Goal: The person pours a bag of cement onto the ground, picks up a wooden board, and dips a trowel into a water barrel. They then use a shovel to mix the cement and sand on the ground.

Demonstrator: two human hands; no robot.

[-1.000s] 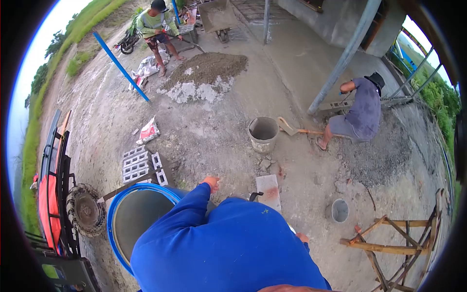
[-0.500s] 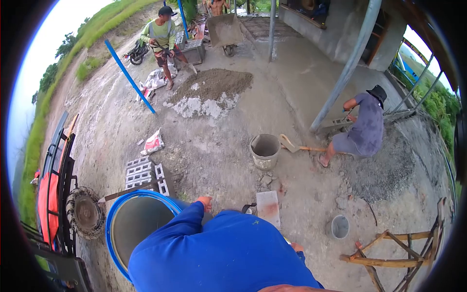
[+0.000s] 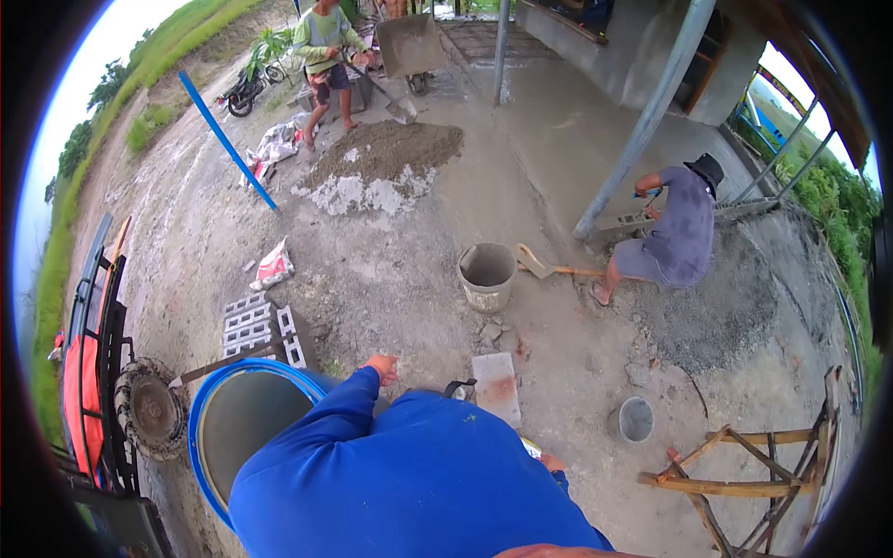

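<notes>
My left arm in a blue sleeve reaches forward, and my left hand (image 3: 381,368) hangs past the rim of a big blue barrel (image 3: 206,409), fingers loose with nothing seen in them. Only a sliver of my right hand (image 3: 552,461) shows at the edge of my blue shirt, and what it holds is hidden. A black handle (image 3: 455,386) pokes out in front of my chest, next to a flat concrete slab (image 3: 494,386) on the ground.
A grey bucket (image 3: 486,276) and a shovel (image 3: 544,267) stand ahead. A crouching person (image 3: 672,234) works by a steel post (image 3: 642,121). Another person (image 3: 324,46) shovels at a sand-and-cement pile (image 3: 377,163). Hollow blocks (image 3: 251,321), a small pail (image 3: 636,418), a wooden trestle (image 3: 753,465), a tyre (image 3: 149,407).
My left hand has drawn back slightly toward the barrel. The far person has stepped to the pile and lowered the shovel. The crouching person keeps working at the post.
</notes>
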